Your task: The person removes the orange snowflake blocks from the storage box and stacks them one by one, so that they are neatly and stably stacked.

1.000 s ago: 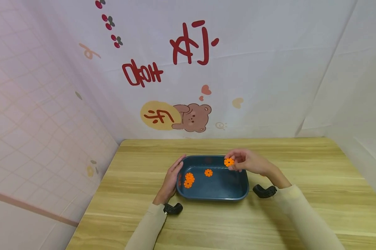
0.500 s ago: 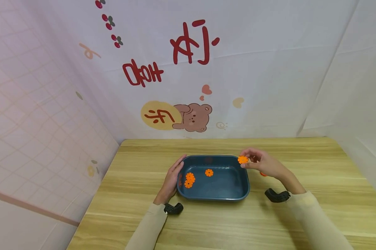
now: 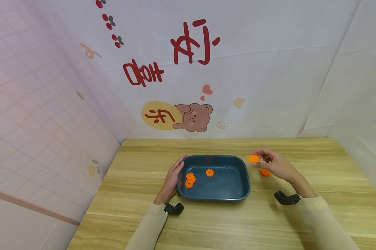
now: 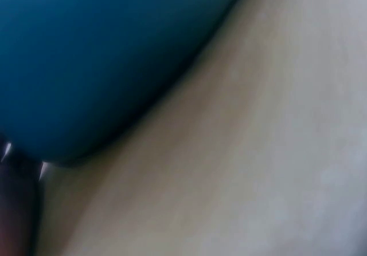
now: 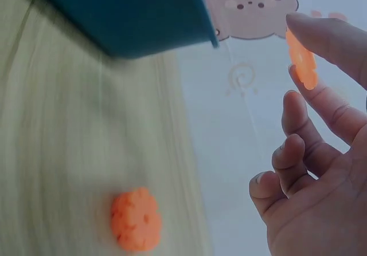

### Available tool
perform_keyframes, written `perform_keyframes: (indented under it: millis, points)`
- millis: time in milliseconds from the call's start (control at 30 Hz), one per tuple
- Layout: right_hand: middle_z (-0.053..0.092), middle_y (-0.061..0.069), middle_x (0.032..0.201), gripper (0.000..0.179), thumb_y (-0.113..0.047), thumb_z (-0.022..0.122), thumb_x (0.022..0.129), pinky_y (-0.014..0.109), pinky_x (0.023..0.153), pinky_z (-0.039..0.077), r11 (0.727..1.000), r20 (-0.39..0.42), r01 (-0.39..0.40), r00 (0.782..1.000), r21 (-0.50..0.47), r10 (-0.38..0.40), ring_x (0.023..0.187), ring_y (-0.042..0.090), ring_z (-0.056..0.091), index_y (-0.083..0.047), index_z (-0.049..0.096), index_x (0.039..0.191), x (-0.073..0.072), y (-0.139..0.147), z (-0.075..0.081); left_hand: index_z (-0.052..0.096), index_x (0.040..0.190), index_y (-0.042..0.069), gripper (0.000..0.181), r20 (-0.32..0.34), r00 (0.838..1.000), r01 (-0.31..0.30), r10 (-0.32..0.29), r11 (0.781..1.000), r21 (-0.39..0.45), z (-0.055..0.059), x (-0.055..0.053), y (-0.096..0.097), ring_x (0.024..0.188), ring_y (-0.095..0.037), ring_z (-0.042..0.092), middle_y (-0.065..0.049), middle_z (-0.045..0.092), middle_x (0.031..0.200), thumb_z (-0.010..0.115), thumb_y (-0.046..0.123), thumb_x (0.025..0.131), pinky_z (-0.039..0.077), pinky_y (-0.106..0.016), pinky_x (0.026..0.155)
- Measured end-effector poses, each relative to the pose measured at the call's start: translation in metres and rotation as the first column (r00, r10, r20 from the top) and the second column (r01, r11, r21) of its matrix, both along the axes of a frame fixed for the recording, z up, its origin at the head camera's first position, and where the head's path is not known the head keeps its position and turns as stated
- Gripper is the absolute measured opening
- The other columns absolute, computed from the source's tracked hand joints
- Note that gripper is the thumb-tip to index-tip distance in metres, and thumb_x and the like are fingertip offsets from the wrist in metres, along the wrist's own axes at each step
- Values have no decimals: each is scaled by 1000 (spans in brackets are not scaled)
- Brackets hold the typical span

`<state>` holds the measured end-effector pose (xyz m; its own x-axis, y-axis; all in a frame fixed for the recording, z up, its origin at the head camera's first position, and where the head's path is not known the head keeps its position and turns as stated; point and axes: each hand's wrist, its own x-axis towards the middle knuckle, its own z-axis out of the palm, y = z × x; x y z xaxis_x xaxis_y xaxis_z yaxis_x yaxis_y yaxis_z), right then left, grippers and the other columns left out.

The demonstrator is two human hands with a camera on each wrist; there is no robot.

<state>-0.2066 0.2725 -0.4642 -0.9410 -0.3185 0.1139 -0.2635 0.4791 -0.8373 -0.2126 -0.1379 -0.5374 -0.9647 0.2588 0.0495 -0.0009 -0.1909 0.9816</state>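
Observation:
My right hand (image 3: 277, 165) pinches an orange notched snowflake disc (image 3: 254, 158) between thumb and forefinger, to the right of a dark blue tray (image 3: 213, 199). In the right wrist view the disc (image 5: 301, 58) is edge-on and the other fingers curl loosely. Under this hand, a small orange stack of such discs (image 3: 265, 172) lies on the table. With fairly straight fingers, my left hand (image 3: 170, 180) rests along the tray's left wall. Inside the tray, some overlapping orange discs (image 3: 190, 177) lie at the left, and a single disc (image 3: 209, 172) lies nearer the middle.
The wood-grain table (image 3: 213, 225) reaches back to a white printed wall sheet (image 3: 269, 86) with a bear drawing (image 3: 195, 118). Another sheet with a grid pattern (image 3: 34, 104) hangs on the left. Each wrist wears a black band-mounted device (image 3: 287, 198).
My right hand has moved right, from over the tray's back right corner to beyond its side, keeping the disc pinched. The orange stack on the table has come into sight. My left hand stays put.

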Motion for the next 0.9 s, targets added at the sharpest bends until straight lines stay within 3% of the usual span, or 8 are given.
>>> perform_keyframes:
  millis: [400, 533, 900]
  points:
    - [50, 6, 95, 29, -16, 73, 91, 27, 59, 36, 999, -15, 36, 999, 7, -36, 74, 15, 44, -9, 65, 118, 2, 25, -26, 36, 154, 7, 56, 2, 1000, -16, 16, 1000, -2, 1, 0, 1, 149, -20, 25, -3, 31, 161, 45, 35, 106, 18, -46, 121]
    - [55, 6, 94, 30, -15, 71, 92, 25, 61, 42, 999, 7, 28, 1000, 17, -28, 76, 15, 49, -7, 64, 119, 3, 33, -34, 36, 154, 7, 56, 0, 1000, -26, 26, 1000, -9, 1, -1, 1, 149, -20, 25, -1, 32, 160, 45, 35, 106, 18, -46, 122]
    - [57, 8, 92, 29, -20, 72, 91, 25, 64, 43, 997, 72, 41, 996, 70, -46, 77, 15, 50, -8, 64, 117, 6, 46, -46, 38, 153, 9, 56, -1, 1000, -27, 27, 1000, -13, 1, 0, 1, 148, -20, 25, 0, 33, 160, 46, 37, 105, 17, -46, 122]
